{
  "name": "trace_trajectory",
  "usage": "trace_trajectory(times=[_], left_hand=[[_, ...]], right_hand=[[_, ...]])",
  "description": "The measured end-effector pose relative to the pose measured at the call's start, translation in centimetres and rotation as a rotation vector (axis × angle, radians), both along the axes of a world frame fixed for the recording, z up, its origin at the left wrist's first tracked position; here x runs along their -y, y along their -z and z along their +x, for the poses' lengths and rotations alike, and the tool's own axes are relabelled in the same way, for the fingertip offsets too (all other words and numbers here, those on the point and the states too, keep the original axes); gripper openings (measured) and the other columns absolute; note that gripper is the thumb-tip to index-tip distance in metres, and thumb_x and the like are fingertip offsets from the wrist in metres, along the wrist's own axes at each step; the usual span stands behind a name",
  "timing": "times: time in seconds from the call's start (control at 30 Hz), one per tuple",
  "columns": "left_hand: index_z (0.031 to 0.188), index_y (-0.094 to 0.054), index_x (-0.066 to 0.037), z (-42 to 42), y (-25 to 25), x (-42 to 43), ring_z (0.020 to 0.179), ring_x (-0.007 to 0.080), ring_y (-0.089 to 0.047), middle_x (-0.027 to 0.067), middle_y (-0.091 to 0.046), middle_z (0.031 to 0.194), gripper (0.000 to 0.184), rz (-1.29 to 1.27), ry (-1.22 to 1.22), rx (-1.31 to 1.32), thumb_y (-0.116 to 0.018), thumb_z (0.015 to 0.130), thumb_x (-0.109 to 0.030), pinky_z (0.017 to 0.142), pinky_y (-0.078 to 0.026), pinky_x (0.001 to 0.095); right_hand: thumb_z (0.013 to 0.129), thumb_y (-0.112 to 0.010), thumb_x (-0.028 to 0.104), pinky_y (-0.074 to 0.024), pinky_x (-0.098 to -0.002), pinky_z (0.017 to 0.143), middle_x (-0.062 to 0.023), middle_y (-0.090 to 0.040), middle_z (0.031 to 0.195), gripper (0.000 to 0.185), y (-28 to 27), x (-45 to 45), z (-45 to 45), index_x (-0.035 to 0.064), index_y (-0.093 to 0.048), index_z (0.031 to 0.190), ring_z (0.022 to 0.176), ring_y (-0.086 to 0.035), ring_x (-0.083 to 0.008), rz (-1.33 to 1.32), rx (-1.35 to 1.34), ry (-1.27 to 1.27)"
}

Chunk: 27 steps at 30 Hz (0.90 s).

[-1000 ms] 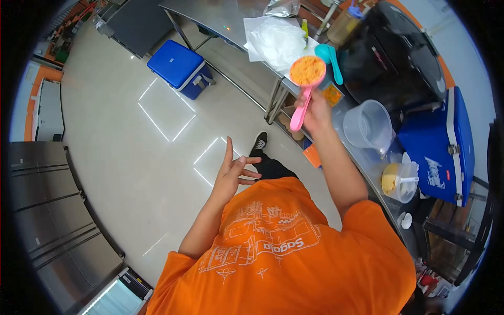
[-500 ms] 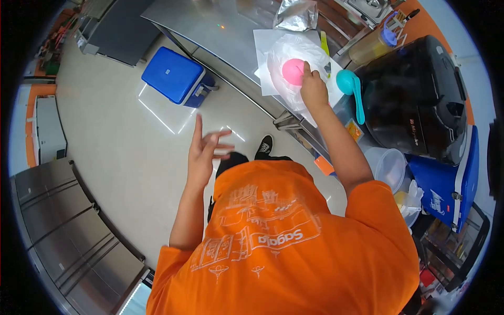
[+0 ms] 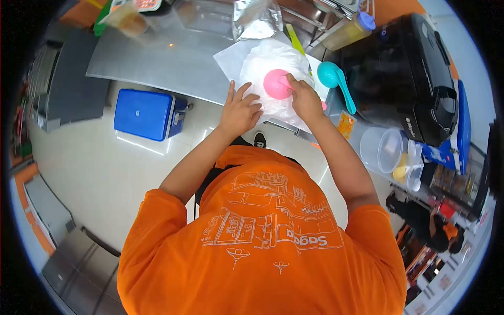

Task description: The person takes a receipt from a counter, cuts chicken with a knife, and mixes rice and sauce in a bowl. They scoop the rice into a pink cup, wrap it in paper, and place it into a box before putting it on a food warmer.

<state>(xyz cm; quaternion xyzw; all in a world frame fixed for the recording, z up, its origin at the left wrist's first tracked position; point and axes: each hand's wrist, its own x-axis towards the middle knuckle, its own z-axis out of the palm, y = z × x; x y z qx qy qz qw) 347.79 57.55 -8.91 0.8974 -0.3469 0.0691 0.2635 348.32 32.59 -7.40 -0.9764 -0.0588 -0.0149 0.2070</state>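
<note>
My right hand grips a pink ladle by its handle, and a bit of pink handle shows past the hand. The round bowl of the ladle is bottom up, over a crumpled white plastic sheet or bag. What lies beneath the bowl is hidden. At the left edge of the plastic is my left hand, fingers spread, seemingly touching it. White paper lies under the plastic. To the right is a teal ladle, also bowl up-turned.
A steel table carries a foil-wrapped item, a lime-green utensil and a lidded pitcher. At right stand a black rice cooker and a clear tub. A blue cooler sits on the floor. Another person is far right.
My left hand has risen from above the floor to the plastic's left edge. My right hand still holds the pink ladle over the plastic. The view has shifted, and another person now shows.
</note>
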Motion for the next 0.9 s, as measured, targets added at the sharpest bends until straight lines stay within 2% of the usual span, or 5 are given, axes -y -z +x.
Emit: trace_trajectory(times=[0.37, 0.53, 0.67, 0.77, 0.9], left_hand=[[0.095, -0.081, -0.013, 2.6, -0.9, -1.4, 0.139, 0.0334, -0.041, 0.0009, -0.067, 0.12, 0.035, 0.012, 0.196, -0.138, -0.081, 0.077, -0.043, 0.12, -0.01, 0.0709], [0.103, -0.08, -0.013, 3.9, -1.2, -2.2, 0.137, 0.0337, -0.041, 0.001, -0.064, 0.126, 0.041, 0.052, 0.279, -0.168, -0.081, 0.076, -0.043, 0.121, -0.011, 0.0688], [0.125, -0.071, -0.013, 4.7, -1.8, -2.7, 0.128, 0.0338, -0.045, 0.0036, -0.06, 0.134, 0.058, -0.005, 0.329, -0.191, -0.084, 0.073, -0.035, 0.117, -0.03, 0.0554], [0.135, -0.065, -0.013, 5.5, -1.7, -2.7, 0.124, 0.0339, -0.047, 0.0064, -0.057, 0.137, 0.067, -0.024, 0.346, -0.221, -0.085, 0.072, -0.026, 0.11, -0.039, 0.0472], [0.126, -0.069, -0.011, 6.9, -1.2, -2.4, 0.112, 0.034, -0.052, 0.0076, -0.061, 0.129, 0.057, -0.048, 0.374, -0.251, -0.082, 0.071, -0.009, 0.1, -0.046, 0.0438]], right_hand=[[0.087, -0.064, 0.002, -0.0535, -0.0462, 0.08, -0.0157, -0.065, 0.096, 0.052, -1.4, -1.3, -0.8, 0.017, -0.061, 0.137, 0.091, -0.064, -0.0364, 0.078, -0.016, 0.137], [0.09, -0.067, -0.001, -0.0529, -0.0357, 0.08, -0.0156, -0.068, 0.106, 0.055, -5.4, -1.9, -2.2, 0.0165, -0.059, 0.141, 0.093, -0.066, -0.0302, 0.508, 0.226, 0.282], [0.098, -0.062, 0.0, -0.0513, -0.0314, 0.088, -0.0145, -0.062, 0.135, 0.049, -8.0, 0.2, -6.9, -0.001, -0.051, 0.145, 0.097, -0.063, -0.0194, 0.528, 0.634, 0.515], [0.1, -0.058, 0.0, -0.0504, -0.03, 0.09, -0.0129, -0.06, 0.129, 0.052, -7.8, 1.2, -13.6, -0.0051, -0.042, 0.149, 0.102, -0.059, -0.0176, 0.761, 0.731, 0.741], [0.099, -0.058, 0.0, -0.0491, -0.0265, 0.085, -0.0084, -0.057, 0.12, 0.06, -2.8, 3.7, -23.3, -0.0027, -0.035, 0.154, 0.101, -0.057, -0.0152, 0.345, 0.693, 1.015]])
